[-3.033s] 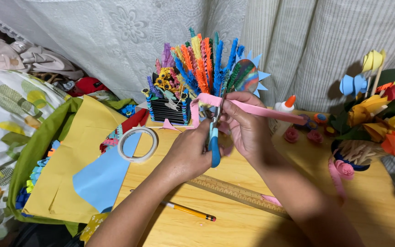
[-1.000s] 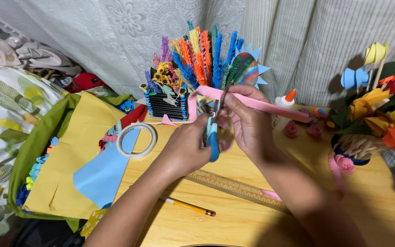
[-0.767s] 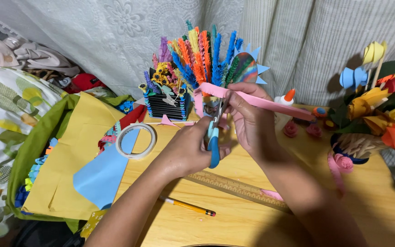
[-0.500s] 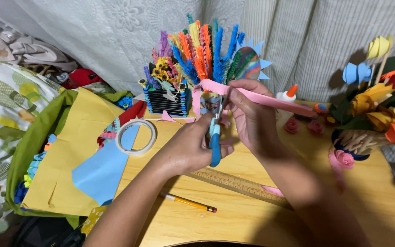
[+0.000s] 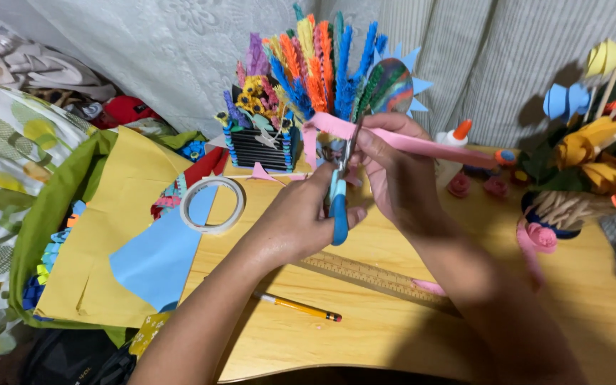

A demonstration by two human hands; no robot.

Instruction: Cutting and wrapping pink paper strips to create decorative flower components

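Gripping blue-handled scissors (image 5: 338, 207), left hand (image 5: 301, 217) just below pink paper strip (image 5: 408, 141) pinched in right hand (image 5: 397, 175).

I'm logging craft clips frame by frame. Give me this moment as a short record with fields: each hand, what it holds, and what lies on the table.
left hand: holds blue-handled scissors, blades at the strip
right hand: pinches a pink paper strip
table: wooden; carries ruler, pencil, tape roll, glue bottle
left of table: yellow paper and blue paper
behind: paper flowers
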